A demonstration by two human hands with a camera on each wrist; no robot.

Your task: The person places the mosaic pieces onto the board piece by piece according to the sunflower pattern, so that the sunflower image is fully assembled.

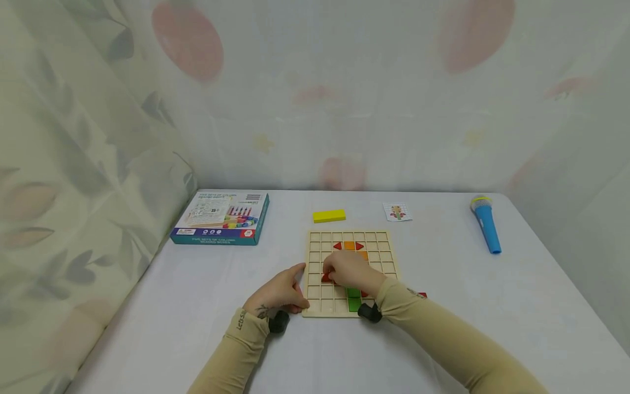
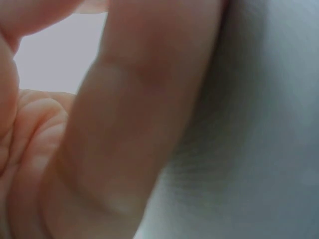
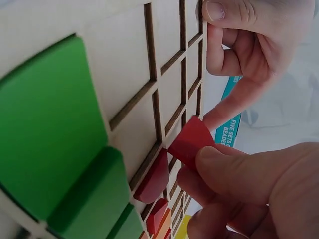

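A wooden grid board (image 1: 314, 292) lies on the table, partly filled with coloured blocks. My right hand (image 1: 351, 267) is over its middle, pinching a red triangular block (image 3: 191, 141) between thumb and fingers, tilted above the left part of the grid. Green blocks (image 1: 354, 296) sit in the near cells, with a dark red block (image 3: 153, 178) beside them. Farther up are an orange block (image 1: 349, 245) and red triangles (image 1: 337, 246). My left hand (image 1: 278, 290) touches the board's left edge, thumb at the near corner and index finger stretched farther up. The left wrist view shows mostly blurred fingers.
Behind the board lie a yellow block (image 1: 329, 215) and a small pattern card (image 1: 396, 212). A flat beading-set box (image 1: 219, 219) is at the back left; a blue toy microphone (image 1: 488, 227) lies at the right. Something red (image 1: 422, 295) shows past my right forearm.
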